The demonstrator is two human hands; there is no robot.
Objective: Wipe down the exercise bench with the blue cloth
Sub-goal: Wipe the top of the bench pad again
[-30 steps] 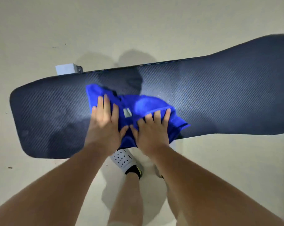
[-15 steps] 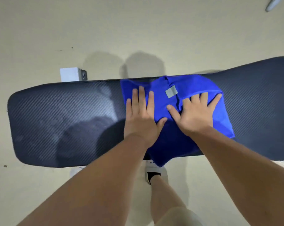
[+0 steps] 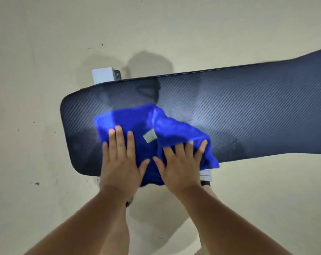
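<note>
Both hands lie flat on the blue cloth (image 3: 137, 129), side by side with thumbs angled toward each other — the left hand (image 3: 120, 162) has its fingers straight and together, the right hand (image 3: 181, 162) has its fingers straight and slightly spread, neither curled round anything. The cloth sits rumpled on the near left part of the dark padded bench (image 3: 238, 111), its lower edge hanging over the bench's near side, a small grey label (image 3: 150, 136) showing between the hands. Behind the bench's far edge a small pale box (image 3: 103, 75) rests on the beige floor (image 3: 45, 52) — a white shoe (image 3: 205, 175) shows just under the cloth's right corner.

A pale box (image 3: 103, 76) and a white shoe (image 3: 206, 176) on beige floor (image 3: 174, 24)
</note>
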